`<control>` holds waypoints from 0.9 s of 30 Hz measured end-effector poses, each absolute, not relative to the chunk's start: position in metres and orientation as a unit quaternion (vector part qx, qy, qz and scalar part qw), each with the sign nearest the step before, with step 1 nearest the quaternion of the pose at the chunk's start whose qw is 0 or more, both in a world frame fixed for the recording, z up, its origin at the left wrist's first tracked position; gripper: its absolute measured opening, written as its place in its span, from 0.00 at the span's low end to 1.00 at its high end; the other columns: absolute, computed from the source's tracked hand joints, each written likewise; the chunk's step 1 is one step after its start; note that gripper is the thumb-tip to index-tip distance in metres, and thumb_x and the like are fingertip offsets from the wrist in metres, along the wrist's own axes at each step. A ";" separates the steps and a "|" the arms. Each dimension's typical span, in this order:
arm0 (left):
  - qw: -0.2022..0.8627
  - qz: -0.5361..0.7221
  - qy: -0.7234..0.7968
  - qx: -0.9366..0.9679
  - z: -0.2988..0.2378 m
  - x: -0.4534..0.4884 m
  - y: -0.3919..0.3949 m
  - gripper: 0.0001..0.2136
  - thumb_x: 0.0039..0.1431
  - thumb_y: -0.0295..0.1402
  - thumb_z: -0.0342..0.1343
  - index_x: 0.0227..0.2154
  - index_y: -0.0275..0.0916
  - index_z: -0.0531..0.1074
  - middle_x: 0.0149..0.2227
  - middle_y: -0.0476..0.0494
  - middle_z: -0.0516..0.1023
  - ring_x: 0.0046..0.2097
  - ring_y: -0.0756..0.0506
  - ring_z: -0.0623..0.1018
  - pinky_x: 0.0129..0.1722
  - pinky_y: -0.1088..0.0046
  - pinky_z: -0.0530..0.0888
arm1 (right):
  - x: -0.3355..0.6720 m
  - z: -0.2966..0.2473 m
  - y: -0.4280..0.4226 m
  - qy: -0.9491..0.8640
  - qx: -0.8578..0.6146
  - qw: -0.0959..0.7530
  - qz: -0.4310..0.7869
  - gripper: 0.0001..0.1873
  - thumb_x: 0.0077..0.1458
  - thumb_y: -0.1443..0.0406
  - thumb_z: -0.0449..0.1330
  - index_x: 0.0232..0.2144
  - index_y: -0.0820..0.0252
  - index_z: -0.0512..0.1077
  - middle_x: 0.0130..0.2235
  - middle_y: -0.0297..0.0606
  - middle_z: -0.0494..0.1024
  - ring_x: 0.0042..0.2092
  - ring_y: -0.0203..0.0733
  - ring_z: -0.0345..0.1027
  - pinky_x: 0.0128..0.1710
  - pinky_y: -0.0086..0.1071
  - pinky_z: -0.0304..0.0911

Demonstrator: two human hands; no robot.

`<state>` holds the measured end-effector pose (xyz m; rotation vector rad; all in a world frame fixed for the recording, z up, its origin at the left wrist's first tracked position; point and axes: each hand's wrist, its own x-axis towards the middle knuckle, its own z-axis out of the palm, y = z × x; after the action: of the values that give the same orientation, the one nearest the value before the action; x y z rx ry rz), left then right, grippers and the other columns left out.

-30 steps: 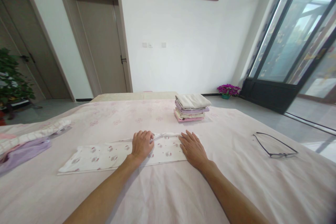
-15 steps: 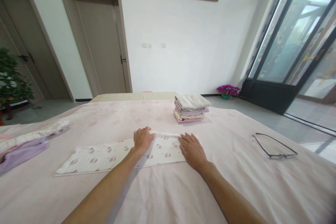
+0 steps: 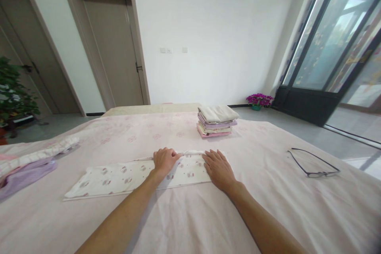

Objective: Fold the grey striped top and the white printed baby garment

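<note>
A folded white garment (image 3: 131, 174) with small printed figures lies as a long strip across the pink sheet (image 3: 184, 222); I cannot tell its kind. My left hand (image 3: 165, 162) is closed at the strip's far edge, its thumb and curled fingers pinching the fabric, which lifts slightly there. Flat on the right end rests my right hand (image 3: 219, 170), fingers stretched out and pointing away from me. It covers part of that end.
Beyond my right hand stands a stack of folded clothes (image 3: 217, 122). Eyeglasses (image 3: 321, 174) lie at the right. Loose clothes, including a purple piece (image 3: 28, 176), are heaped at the left edge. Farther off are a wall and purple flowers (image 3: 259, 100).
My left hand has curled its fingers and drawn them in at the far edge, with the thumb now pointing right. My right hand stays nearly in place. The view has tilted slightly.
</note>
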<state>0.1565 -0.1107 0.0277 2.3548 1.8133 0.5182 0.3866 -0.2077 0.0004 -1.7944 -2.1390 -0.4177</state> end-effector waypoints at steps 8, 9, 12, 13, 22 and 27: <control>0.135 0.148 0.605 0.771 0.028 0.159 -0.098 0.11 0.55 0.41 0.53 0.34 0.52 0.81 0.40 0.48 0.83 0.45 0.41 0.79 0.44 0.67 0.66 | 0.387 0.001 -0.209 -0.747 -0.628 0.157 -0.149 0.21 0.66 0.62 0.44 0.56 0.54 0.68 0.59 0.39 0.70 0.63 0.44 0.56 0.66 0.46 0.41; 0.140 0.145 0.601 0.773 0.029 0.158 -0.097 0.11 0.55 0.41 0.53 0.34 0.52 0.81 0.40 0.49 0.83 0.45 0.41 0.79 0.44 0.67 0.66 | 0.387 0.001 -0.209 -0.747 -0.628 0.157 -0.149 0.21 0.66 0.62 0.44 0.56 0.54 0.68 0.59 0.40 0.70 0.63 0.44 0.56 0.66 0.46 0.41; 0.158 0.131 0.596 0.776 0.030 0.157 -0.093 0.11 0.55 0.43 0.53 0.32 0.52 0.81 0.38 0.50 0.84 0.43 0.42 0.80 0.43 0.68 0.67 | 0.386 0.002 -0.208 -0.747 -0.629 0.157 -0.148 0.21 0.66 0.62 0.45 0.56 0.54 0.68 0.59 0.39 0.70 0.62 0.44 0.57 0.66 0.46 0.41; 0.163 0.127 0.595 0.776 0.030 0.158 -0.091 0.11 0.55 0.43 0.53 0.33 0.53 0.81 0.38 0.51 0.84 0.43 0.42 0.80 0.43 0.69 0.67 | 0.386 0.002 -0.208 -0.748 -0.628 0.157 -0.147 0.21 0.66 0.62 0.45 0.56 0.54 0.68 0.59 0.39 0.70 0.62 0.43 0.57 0.66 0.46 0.41; 0.121 0.163 0.580 0.789 0.020 0.160 -0.081 0.15 0.62 0.40 0.49 0.46 0.55 0.77 0.49 0.53 0.80 0.51 0.45 0.77 0.49 0.71 0.66 | 0.387 0.001 -0.208 -0.748 -0.628 0.155 -0.148 0.21 0.65 0.62 0.45 0.56 0.54 0.68 0.59 0.39 0.69 0.62 0.44 0.57 0.66 0.46 0.42; 0.071 0.170 0.586 0.789 0.016 0.164 -0.072 0.14 0.62 0.40 0.49 0.41 0.52 0.80 0.44 0.47 0.82 0.47 0.43 0.78 0.48 0.66 0.64 | 0.388 -0.001 -0.208 -0.751 -0.628 0.139 -0.152 0.23 0.66 0.60 0.43 0.58 0.57 0.66 0.62 0.41 0.66 0.65 0.47 0.52 0.66 0.47 0.40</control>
<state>0.1644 -0.0721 0.0161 2.3732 1.7619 0.5125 0.3878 -0.2079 -0.0014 -1.8147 -2.1708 -0.4399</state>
